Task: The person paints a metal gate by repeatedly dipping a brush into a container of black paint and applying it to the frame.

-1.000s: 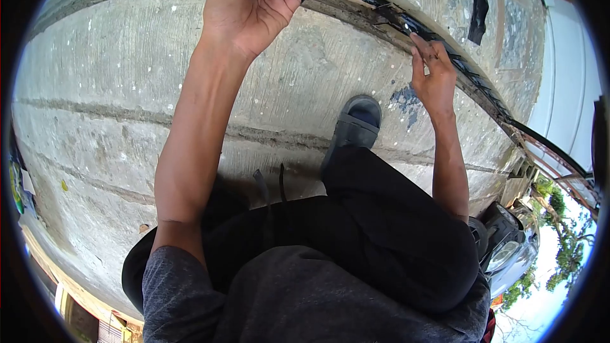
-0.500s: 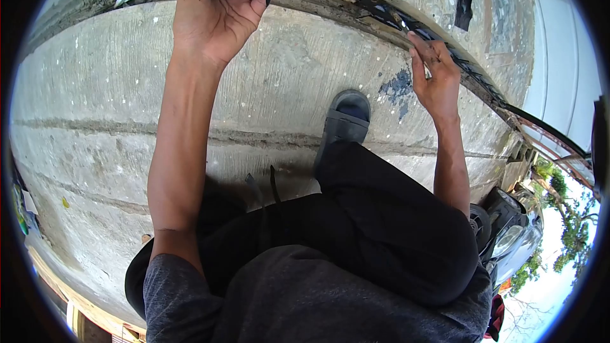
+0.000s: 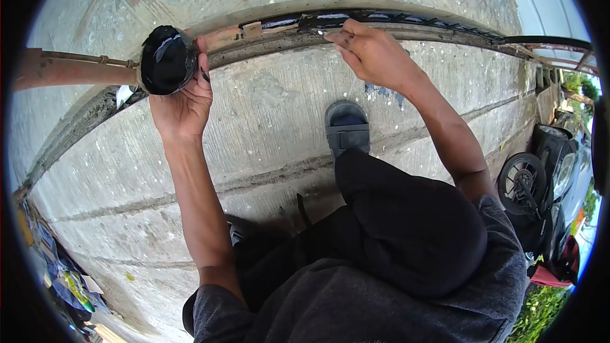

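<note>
Reaching farther left along the black bar [image 3: 413, 21] than before, the right hand [image 3: 373, 56] bunches its fingers, grip unclear, while the left hand [image 3: 183, 111] curls fingers around a cup [image 3: 190, 62].

The left hand [image 3: 181, 109] of the person holds a round container [image 3: 166, 67] from below, with its mouth turned toward the camera; its inside is black. Black marks are visible on 1 finger of this hand. Behind the container, a reddish-brown bar [image 3: 79, 75] comes from the left edge. The right hand [image 3: 376, 54] has bent fingers, close to a long black strip [image 3: 413, 21], which shines in some places; whether these fingers hold something, I cannot tell. Below, 1 dark sandal [image 3: 347, 132] stands on the rough concrete floor [image 3: 273, 111], near a dark patch [image 3: 386, 94]. At the right is a motorcycle [image 3: 545, 174].
</note>
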`<state>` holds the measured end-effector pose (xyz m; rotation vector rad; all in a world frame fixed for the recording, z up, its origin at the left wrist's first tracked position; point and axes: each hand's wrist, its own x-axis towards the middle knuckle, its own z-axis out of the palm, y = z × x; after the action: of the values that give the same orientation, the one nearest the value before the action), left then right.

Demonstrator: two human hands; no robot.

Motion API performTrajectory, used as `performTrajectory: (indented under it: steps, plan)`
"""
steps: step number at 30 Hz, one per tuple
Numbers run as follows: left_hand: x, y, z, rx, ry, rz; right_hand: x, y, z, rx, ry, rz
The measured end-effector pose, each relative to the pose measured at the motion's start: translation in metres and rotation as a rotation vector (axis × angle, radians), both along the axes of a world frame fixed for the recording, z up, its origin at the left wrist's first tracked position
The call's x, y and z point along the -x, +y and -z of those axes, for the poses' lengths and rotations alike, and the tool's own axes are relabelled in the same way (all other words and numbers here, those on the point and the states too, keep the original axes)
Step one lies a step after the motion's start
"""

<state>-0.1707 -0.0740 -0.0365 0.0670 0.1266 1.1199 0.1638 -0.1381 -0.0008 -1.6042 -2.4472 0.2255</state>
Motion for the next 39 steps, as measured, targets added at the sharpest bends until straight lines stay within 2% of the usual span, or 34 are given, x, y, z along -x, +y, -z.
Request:
performTrajectory:
  steps: [2,7,10,13,17,20,24,28,34,37,39]
  plan:
    - [-0.004,-0.002,-0.001,0.020,0.007,-0.007,0.001,0.005,0.006,-0.025,0.059,0.049]
    - [-0.009,-0.009,-0.002,0.103,0.031,-0.010,-0.001,-0.002,-0.021,-0.109,0.189,0.115]
    - [-0.015,-0.010,0.000,0.093,0.019,0.016,0.000,-0.001,-0.007,0.000,0.120,0.055]
    - [-0.019,-0.012,0.002,0.097,0.054,0.019,0.002,0.009,0.009,-0.116,0.177,0.089]
    - [-0.013,-0.019,0.004,0.101,0.098,-0.006,-0.004,-0.004,-0.012,-0.019,0.206,0.202]
    - [-0.017,-0.015,0.006,0.084,0.076,0.005,0.001,-0.004,0.006,-0.104,0.238,0.171]
    - [-0.021,-0.016,0.005,0.125,0.103,-0.004,0.012,-0.005,0.018,-0.198,0.245,0.247]
    - [-0.019,-0.016,0.009,0.083,0.088,0.014,0.012,-0.002,0.016,-0.161,0.268,0.268]
    - [-0.020,-0.016,0.006,0.070,0.055,0.032,0.014,-0.002,0.028,-0.234,0.250,0.262]
    - [-0.021,-0.017,0.006,0.079,0.050,0.030,0.024,-0.006,0.024,-0.224,0.261,0.365]
    - [-0.021,-0.018,0.008,0.084,0.046,0.027,0.029,-0.006,0.023,-0.188,0.258,0.355]
